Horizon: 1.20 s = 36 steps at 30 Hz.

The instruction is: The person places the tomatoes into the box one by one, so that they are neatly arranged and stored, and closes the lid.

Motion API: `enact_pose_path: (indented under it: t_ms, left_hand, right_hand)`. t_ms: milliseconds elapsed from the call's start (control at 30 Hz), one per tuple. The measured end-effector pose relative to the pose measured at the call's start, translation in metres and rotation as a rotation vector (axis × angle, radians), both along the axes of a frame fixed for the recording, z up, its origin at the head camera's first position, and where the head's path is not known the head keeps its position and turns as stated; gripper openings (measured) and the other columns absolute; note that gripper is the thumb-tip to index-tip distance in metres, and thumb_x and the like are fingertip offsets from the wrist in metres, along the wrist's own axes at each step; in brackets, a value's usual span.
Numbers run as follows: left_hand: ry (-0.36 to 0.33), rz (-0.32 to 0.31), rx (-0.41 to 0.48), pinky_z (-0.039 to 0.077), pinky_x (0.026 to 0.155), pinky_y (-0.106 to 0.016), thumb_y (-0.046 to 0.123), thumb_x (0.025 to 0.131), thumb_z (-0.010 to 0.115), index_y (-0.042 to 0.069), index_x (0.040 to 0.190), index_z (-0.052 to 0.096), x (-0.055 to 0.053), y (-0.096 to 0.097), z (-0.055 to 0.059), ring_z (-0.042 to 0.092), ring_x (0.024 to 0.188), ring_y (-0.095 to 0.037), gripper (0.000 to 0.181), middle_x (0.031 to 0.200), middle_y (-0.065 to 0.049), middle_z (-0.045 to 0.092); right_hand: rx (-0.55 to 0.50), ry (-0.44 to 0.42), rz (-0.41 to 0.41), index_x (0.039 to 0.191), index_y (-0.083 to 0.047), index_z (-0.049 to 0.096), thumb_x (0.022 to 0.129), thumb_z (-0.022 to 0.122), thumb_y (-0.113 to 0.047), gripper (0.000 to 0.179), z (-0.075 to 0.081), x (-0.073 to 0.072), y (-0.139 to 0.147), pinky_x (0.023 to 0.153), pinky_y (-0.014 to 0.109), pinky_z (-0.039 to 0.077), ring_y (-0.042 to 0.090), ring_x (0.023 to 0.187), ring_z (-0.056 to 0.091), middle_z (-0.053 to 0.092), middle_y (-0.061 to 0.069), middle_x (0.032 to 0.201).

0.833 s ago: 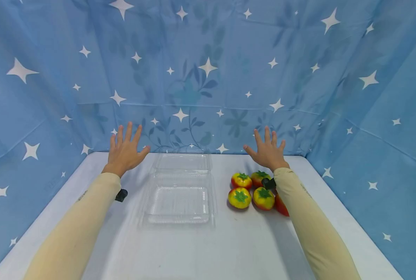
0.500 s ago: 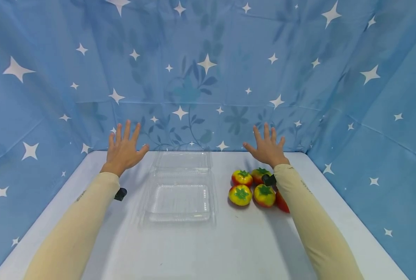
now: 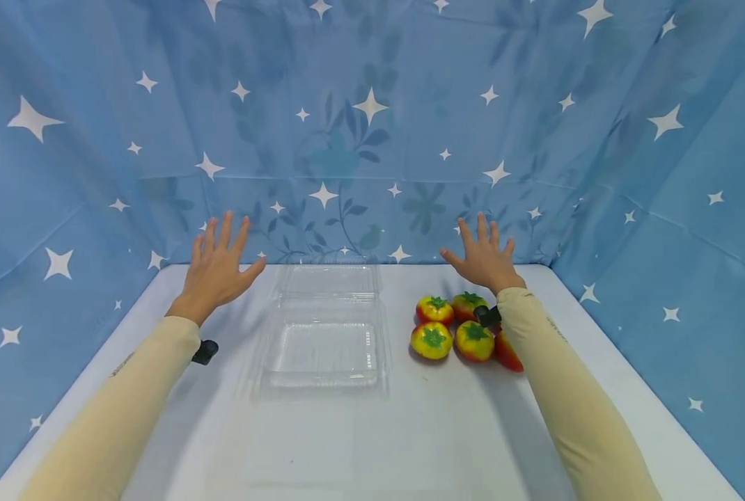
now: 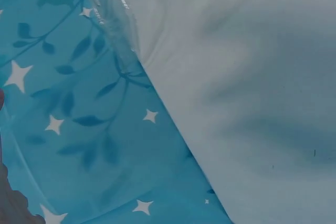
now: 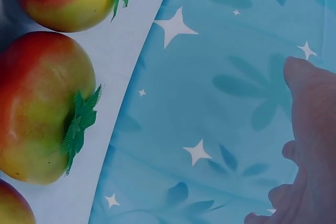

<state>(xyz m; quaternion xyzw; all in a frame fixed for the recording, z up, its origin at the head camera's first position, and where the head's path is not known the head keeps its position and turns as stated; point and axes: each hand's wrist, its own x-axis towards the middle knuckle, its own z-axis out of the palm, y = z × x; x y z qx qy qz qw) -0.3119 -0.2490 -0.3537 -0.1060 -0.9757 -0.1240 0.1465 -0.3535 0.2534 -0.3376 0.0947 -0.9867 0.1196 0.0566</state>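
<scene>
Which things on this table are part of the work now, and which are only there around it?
Part of the work:
- open clear plastic box, lid folded back
- tomatoes beside it
- left hand and right hand, both raised, fingers spread, holding nothing

Only around:
- white table
- blue starred cloth behind

No readable text, labels or numbers anywhere; small dark print on both cream sleeves (image 3: 122, 365), too blurred to read.
</scene>
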Motion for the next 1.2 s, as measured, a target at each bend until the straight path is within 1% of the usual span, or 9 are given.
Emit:
enact_pose_path:
  t_ms: [167, 300, 467, 600, 700, 833, 1000, 1133, 1200]
  left_hand:
    - [0.001, -0.03, 0.092, -0.005, 0.124, -0.07, 0.052, 0.109, 0.051, 0.014, 0.173, -0.002, 0.019, -0.003, 0.001, -0.015, 0.16, -0.046, 0.092, 0.177, -0.021, -0.014]
    - [0.003, -0.068, 0.231, -0.005, 0.122, -0.074, 0.05, 0.108, 0.055, 0.014, 0.173, -0.004, 0.045, -0.004, -0.003, -0.016, 0.161, -0.044, 0.095, 0.177, -0.021, -0.015]
    - [-0.045, -0.119, 0.448, 0.002, 0.116, -0.082, 0.044, 0.108, 0.06, 0.012, 0.172, -0.009, 0.081, 0.003, -0.018, -0.012, 0.16, -0.047, 0.1, 0.177, -0.018, -0.016]
    - [-0.137, -0.138, 0.594, 0.008, 0.118, -0.08, 0.04, 0.108, 0.063, 0.013, 0.171, -0.013, 0.108, 0.013, -0.035, -0.007, 0.161, -0.046, 0.103, 0.177, -0.015, -0.015]
    - [-0.193, -0.141, 0.665, 0.01, 0.119, -0.078, 0.038, 0.108, 0.065, 0.015, 0.171, -0.014, 0.123, 0.021, -0.047, -0.004, 0.162, -0.045, 0.104, 0.178, -0.013, -0.014]
    - [-0.24, -0.148, 0.705, 0.012, 0.119, -0.078, 0.038, 0.105, 0.07, 0.017, 0.172, -0.012, 0.132, 0.03, -0.061, -0.002, 0.162, -0.046, 0.108, 0.179, -0.013, -0.01]
    - [-0.303, -0.173, 0.709, 0.013, 0.119, -0.078, 0.04, 0.102, 0.074, 0.018, 0.173, -0.01, 0.134, 0.039, -0.08, 0.001, 0.161, -0.048, 0.112, 0.178, -0.016, -0.007]
    - [-0.33, -0.186, 0.72, 0.013, 0.118, -0.079, 0.04, 0.1, 0.076, 0.016, 0.173, -0.009, 0.135, 0.042, -0.089, 0.001, 0.16, -0.05, 0.114, 0.178, -0.02, -0.007]
    - [-0.346, -0.191, 0.721, 0.012, 0.117, -0.08, 0.041, 0.099, 0.077, 0.016, 0.173, -0.009, 0.135, 0.043, -0.093, -0.001, 0.16, -0.05, 0.116, 0.177, -0.02, -0.009]
  right_hand:
    - [-0.008, -0.015, -0.003, 0.173, -0.009, 0.008, 0.109, 0.047, -0.061, 0.091, 0.002, 0.002, 0.006, 0.114, 0.086, -0.001, 0.058, 0.157, -0.006, -0.013, 0.03, 0.174]
    - [-0.027, -0.018, 0.014, 0.173, -0.008, 0.009, 0.109, 0.048, -0.061, 0.092, 0.005, 0.005, 0.013, 0.113, 0.086, 0.001, 0.059, 0.157, -0.004, -0.014, 0.03, 0.174]
    - [-0.069, -0.021, 0.026, 0.173, -0.008, 0.009, 0.109, 0.051, -0.059, 0.093, 0.01, 0.011, 0.021, 0.113, 0.086, -0.001, 0.059, 0.157, -0.005, -0.017, 0.029, 0.174]
    - [-0.109, -0.057, 0.033, 0.173, -0.01, 0.006, 0.109, 0.051, -0.058, 0.091, 0.013, 0.016, 0.026, 0.114, 0.084, -0.002, 0.059, 0.157, -0.007, -0.02, 0.026, 0.174]
    - [-0.133, -0.085, 0.042, 0.173, -0.01, 0.005, 0.11, 0.05, -0.057, 0.091, 0.014, 0.021, 0.029, 0.116, 0.083, -0.001, 0.057, 0.157, -0.007, -0.02, 0.025, 0.174]
    - [-0.164, -0.113, 0.047, 0.174, -0.012, 0.006, 0.109, 0.052, -0.058, 0.092, 0.016, 0.028, 0.033, 0.117, 0.082, 0.005, 0.057, 0.158, -0.001, -0.02, 0.023, 0.175]
    - [-0.19, -0.155, 0.067, 0.174, -0.015, 0.006, 0.107, 0.058, -0.057, 0.095, 0.015, 0.033, 0.042, 0.116, 0.081, 0.017, 0.06, 0.156, 0.007, -0.021, 0.022, 0.175]
    - [-0.18, -0.195, 0.076, 0.174, -0.013, 0.007, 0.107, 0.063, -0.052, 0.096, 0.013, 0.038, 0.053, 0.116, 0.081, 0.017, 0.06, 0.156, 0.007, -0.019, 0.026, 0.174]
    - [-0.167, -0.215, 0.076, 0.173, -0.009, 0.009, 0.106, 0.064, -0.05, 0.096, 0.01, 0.04, 0.06, 0.115, 0.081, 0.017, 0.061, 0.156, 0.008, -0.015, 0.029, 0.174]
